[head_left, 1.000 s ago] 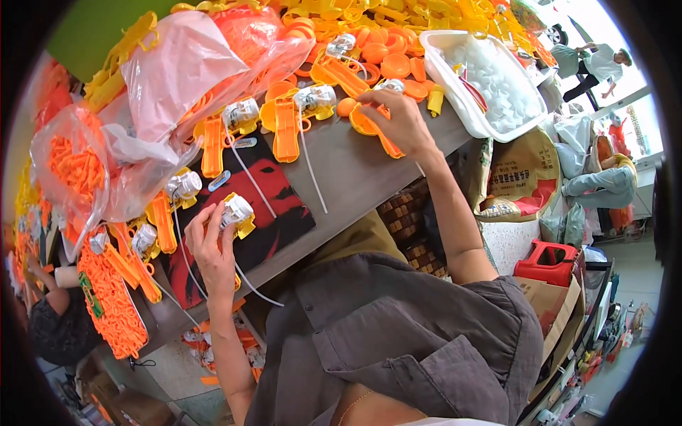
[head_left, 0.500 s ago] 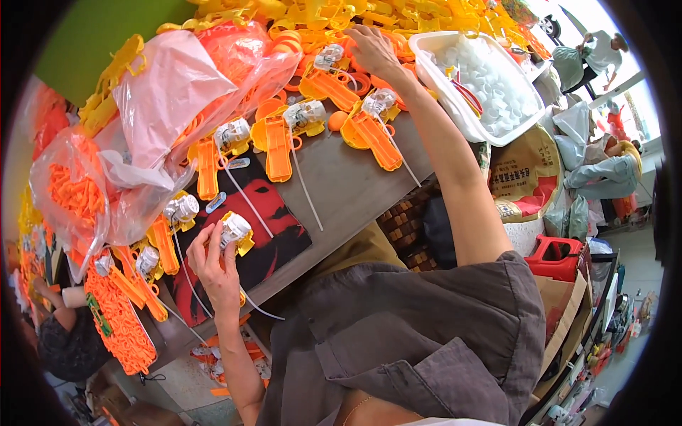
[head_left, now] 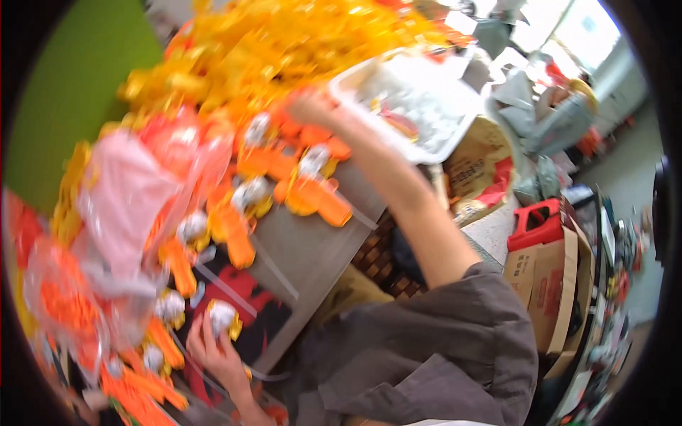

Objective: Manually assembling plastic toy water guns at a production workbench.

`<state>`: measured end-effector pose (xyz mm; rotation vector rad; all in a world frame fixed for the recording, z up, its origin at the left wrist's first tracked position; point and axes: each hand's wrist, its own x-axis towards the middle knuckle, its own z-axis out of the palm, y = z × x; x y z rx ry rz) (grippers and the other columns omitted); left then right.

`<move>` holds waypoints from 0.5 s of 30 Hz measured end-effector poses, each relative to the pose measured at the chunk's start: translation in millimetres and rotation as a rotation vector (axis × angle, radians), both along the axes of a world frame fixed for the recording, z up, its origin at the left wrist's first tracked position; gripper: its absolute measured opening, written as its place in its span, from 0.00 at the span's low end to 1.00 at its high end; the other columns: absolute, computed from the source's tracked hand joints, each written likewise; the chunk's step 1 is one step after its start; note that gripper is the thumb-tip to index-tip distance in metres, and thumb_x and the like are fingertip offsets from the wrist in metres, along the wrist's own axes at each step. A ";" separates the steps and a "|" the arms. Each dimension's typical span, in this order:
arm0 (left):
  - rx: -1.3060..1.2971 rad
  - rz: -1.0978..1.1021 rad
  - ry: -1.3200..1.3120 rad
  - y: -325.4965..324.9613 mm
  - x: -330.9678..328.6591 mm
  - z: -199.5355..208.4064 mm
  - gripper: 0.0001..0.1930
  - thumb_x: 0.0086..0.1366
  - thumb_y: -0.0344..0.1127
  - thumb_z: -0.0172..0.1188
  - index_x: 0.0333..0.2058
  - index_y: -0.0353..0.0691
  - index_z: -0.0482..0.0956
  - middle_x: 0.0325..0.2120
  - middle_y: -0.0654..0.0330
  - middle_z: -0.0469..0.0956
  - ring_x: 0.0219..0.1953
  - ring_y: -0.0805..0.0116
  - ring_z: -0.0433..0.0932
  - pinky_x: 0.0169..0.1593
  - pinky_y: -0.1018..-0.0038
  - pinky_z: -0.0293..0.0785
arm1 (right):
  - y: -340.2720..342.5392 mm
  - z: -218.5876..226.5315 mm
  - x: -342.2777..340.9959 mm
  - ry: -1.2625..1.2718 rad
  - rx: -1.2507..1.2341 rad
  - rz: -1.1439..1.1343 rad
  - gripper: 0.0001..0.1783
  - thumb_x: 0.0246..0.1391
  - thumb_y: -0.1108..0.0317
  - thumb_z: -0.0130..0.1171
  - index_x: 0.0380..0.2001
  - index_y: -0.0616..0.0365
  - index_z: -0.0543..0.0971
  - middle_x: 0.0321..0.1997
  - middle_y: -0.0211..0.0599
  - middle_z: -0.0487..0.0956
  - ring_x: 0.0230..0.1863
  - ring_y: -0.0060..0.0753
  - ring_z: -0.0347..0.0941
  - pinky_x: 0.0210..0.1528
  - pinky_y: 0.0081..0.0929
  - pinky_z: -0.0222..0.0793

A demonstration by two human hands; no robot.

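My left hand (head_left: 219,355) has its fingers and thumb closed around a silver-and-yellow toy mechanism (head_left: 223,317), held over a black-and-red mat (head_left: 261,292). A thin pale tube (head_left: 273,376) trails near that wrist. Far off, my stretched right arm ends in my right hand (head_left: 310,106) among loose orange parts, beside the yellow heap; motion smears its fingers. Between the hands lie several orange handle-shaped toy shells (head_left: 328,201) with silver mechanisms on yellow housings, some with pale tubes hanging toward the table's near edge.
A huge heap of yellow plastic parts (head_left: 263,50) covers the back. A white tray (head_left: 433,155) of whitish pieces stands right of my hand. Pink plastic bagging (head_left: 128,202) and a clear bag of orange parts (head_left: 65,305) sit left. A sack (head_left: 479,174), red stool (head_left: 533,226) and cardboard box (head_left: 534,280) are at right.
The whole view has swung, so the table appears lower and further left, with more yellow heap showing. My left hand keeps the mechanism; my right hand stays by the orange parts, now blurred.
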<state>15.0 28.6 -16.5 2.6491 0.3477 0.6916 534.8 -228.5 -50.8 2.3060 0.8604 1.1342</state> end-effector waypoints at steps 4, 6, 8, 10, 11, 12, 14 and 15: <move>0.062 0.075 0.000 3.3 -22.7 7.4 0.18 0.65 0.34 0.62 0.52 0.37 0.81 0.51 0.51 0.75 0.52 0.50 0.72 0.56 0.57 0.67 | 68.0 43.1 -49.5 1.086 0.719 -0.216 0.35 0.62 0.42 0.47 0.66 0.50 0.65 0.68 0.53 0.63 0.70 0.62 0.54 0.64 0.71 0.55; 0.092 0.022 -0.055 -0.9 -12.4 6.9 0.17 0.67 0.40 0.64 0.51 0.40 0.83 0.50 0.52 0.77 0.49 0.52 0.74 0.53 0.57 0.69 | 49.8 45.1 -51.1 1.035 0.785 -0.251 0.38 0.61 0.38 0.47 0.67 0.48 0.63 0.69 0.53 0.62 0.71 0.62 0.52 0.64 0.72 0.54; 0.131 0.020 -0.092 -2.0 -10.1 7.7 0.16 0.66 0.39 0.65 0.50 0.39 0.83 0.48 0.52 0.77 0.48 0.52 0.75 0.52 0.58 0.70 | 50.1 52.2 -60.8 1.023 0.748 -0.122 0.40 0.59 0.36 0.49 0.68 0.46 0.63 0.67 0.55 0.63 0.70 0.63 0.54 0.62 0.71 0.55; 0.118 0.007 -0.092 -3.3 -5.3 8.1 0.17 0.66 0.40 0.65 0.50 0.39 0.83 0.48 0.52 0.77 0.47 0.52 0.75 0.52 0.58 0.70 | 49.4 56.4 -62.9 1.018 0.667 -0.153 0.40 0.58 0.35 0.50 0.67 0.47 0.63 0.66 0.56 0.64 0.69 0.63 0.55 0.61 0.71 0.56; 0.111 0.004 -0.080 -3.0 -4.8 8.0 0.17 0.67 0.40 0.65 0.50 0.39 0.83 0.48 0.52 0.77 0.47 0.52 0.75 0.52 0.58 0.70 | 49.7 55.7 -64.3 1.029 0.585 -0.175 0.41 0.58 0.35 0.50 0.66 0.47 0.64 0.65 0.56 0.64 0.67 0.63 0.56 0.59 0.70 0.58; 0.099 -0.002 -0.100 -2.3 -4.0 5.8 0.17 0.67 0.42 0.63 0.51 0.40 0.83 0.48 0.53 0.77 0.48 0.52 0.75 0.52 0.58 0.70 | 49.6 54.6 -65.4 1.006 0.584 -0.178 0.42 0.57 0.34 0.52 0.65 0.50 0.65 0.63 0.57 0.66 0.65 0.64 0.58 0.55 0.69 0.60; 0.106 0.009 -0.092 -2.4 -3.8 6.6 0.18 0.68 0.43 0.63 0.51 0.40 0.83 0.48 0.53 0.77 0.48 0.53 0.75 0.52 0.58 0.70 | 52.6 51.5 -69.5 0.984 0.631 -0.149 0.42 0.56 0.35 0.53 0.64 0.53 0.65 0.62 0.57 0.66 0.65 0.65 0.58 0.54 0.69 0.60; 0.116 0.026 -0.079 -2.9 -4.6 6.0 0.18 0.68 0.43 0.63 0.51 0.40 0.83 0.49 0.53 0.77 0.48 0.53 0.75 0.52 0.57 0.70 | 54.2 47.6 -73.3 0.969 0.676 -0.116 0.42 0.56 0.35 0.54 0.63 0.55 0.66 0.62 0.57 0.67 0.65 0.65 0.58 0.54 0.70 0.61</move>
